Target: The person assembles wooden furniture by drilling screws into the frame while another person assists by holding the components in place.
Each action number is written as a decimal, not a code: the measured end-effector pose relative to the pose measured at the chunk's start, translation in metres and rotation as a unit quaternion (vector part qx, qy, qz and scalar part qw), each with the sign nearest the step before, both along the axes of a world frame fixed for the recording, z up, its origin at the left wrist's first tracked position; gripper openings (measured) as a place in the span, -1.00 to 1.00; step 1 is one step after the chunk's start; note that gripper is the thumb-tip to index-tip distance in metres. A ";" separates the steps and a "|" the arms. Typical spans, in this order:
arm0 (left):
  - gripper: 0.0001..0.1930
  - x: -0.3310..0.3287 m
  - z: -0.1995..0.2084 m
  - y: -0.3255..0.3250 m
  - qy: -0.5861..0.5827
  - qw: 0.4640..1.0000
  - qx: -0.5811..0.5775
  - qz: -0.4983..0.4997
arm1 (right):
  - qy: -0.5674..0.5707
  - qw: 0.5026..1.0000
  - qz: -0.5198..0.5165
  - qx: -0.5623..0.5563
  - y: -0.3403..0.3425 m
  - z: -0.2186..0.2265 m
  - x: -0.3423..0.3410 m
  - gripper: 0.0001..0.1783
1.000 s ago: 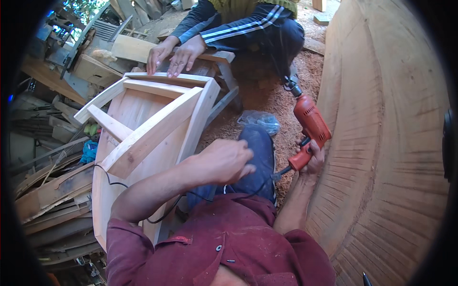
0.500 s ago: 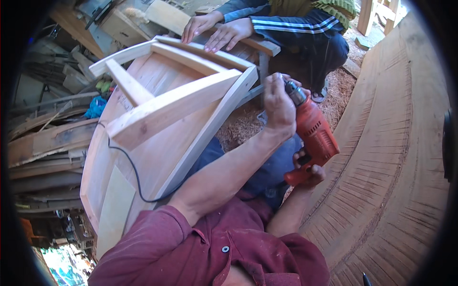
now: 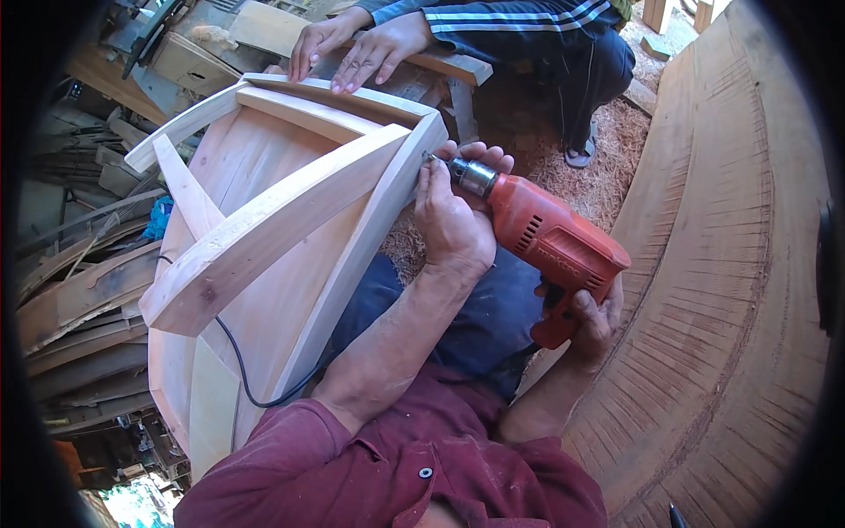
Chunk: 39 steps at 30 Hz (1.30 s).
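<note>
A red corded power drill (image 3: 559,238) is held by its handle in my right hand (image 3: 594,321), fingers closed around the grip. My left hand (image 3: 458,231) is closed around the drill's front, its thumb beside the bit and its other fingers behind the dark metal chuck (image 3: 473,176). The bit end meets the outer side of a pale wooden frame (image 3: 363,231) near its far corner; whether a screw sits there is too small to tell. A curved crosspiece (image 3: 277,220) spans the frame's panel. Across from me, a co-worker's hands (image 3: 370,57) lie on the frame's far rail.
A black cord (image 3: 236,348) loops over the panel. On the right stands a large curved wooden surface (image 3: 704,264). Stacked boards (image 3: 88,308) fill the left side, and wood shavings (image 3: 607,167) cover the floor. The co-worker's foot (image 3: 581,154) is beyond the drill.
The drill has swung left and tilted flatter, its tip now at the frame's side. My left hand has moved left with it. The frame sits slightly further left in view.
</note>
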<state>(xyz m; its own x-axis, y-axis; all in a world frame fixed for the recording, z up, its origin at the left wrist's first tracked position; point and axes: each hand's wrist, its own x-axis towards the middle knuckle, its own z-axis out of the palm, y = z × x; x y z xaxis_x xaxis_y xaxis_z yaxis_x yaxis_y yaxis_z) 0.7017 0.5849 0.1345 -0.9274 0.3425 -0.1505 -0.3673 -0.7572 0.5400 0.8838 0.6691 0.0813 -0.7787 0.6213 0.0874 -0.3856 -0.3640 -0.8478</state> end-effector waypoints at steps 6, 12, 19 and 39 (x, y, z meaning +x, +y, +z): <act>-0.66 -0.003 0.004 0.001 0.005 1.000 -0.014 0.002 | -0.006 1.000 -0.001 -0.004 0.001 0.001 -0.004 -0.19; -0.66 -0.005 0.004 0.000 -0.001 1.000 0.001 -0.003 | -0.001 1.000 0.007 -0.001 0.006 -0.003 -0.007 -0.19; -0.65 -0.005 0.005 -0.001 -0.023 1.000 0.010 -0.007 | -0.008 0.999 -0.014 0.029 0.005 0.004 -0.006 -0.20; -0.71 -0.002 0.006 0.002 -0.008 1.000 0.002 -0.005 | 0.007 1.000 -0.020 0.020 0.010 -0.004 -0.009 -0.23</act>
